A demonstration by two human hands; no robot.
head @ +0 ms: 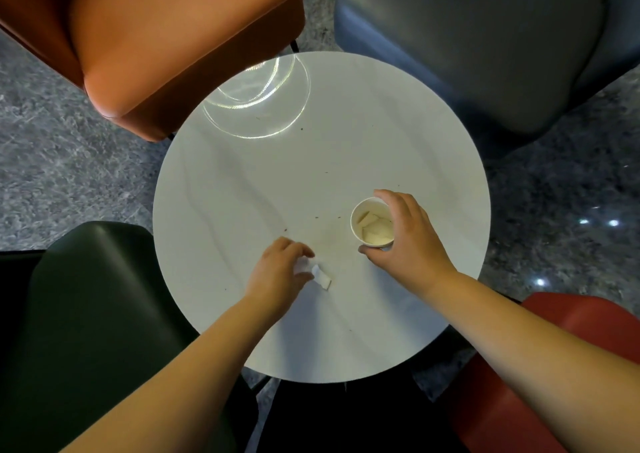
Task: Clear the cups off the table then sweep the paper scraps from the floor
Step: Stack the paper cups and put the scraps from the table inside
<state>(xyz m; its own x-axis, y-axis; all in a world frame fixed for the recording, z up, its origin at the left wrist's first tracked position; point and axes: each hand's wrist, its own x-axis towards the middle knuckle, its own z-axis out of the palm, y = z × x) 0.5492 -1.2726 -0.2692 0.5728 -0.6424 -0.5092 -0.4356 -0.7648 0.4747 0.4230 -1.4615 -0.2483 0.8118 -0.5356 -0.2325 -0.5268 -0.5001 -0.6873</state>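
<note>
A paper cup (373,222), upright with crumpled paper inside, is gripped by the right hand (407,234) on the near right of the round worktop (263,182). Just left, a white paper scrap (321,277) is pinched by the left hand (277,272); open room lies on the far side.

1. The round table (311,175) fills the middle of the frame.
2. A paper cup (373,223) stands on it, right of centre, with paper scraps (375,231) inside.
3. The right hand (408,238) wraps the cup from the right.
4. The left hand (280,269), lower centre, holds a paper scrap (321,277) against the tabletop.
5. Four chairs ring the table: upper left (156,37), upper right (485,44), lower left (104,314), lower right (554,366).
</note>
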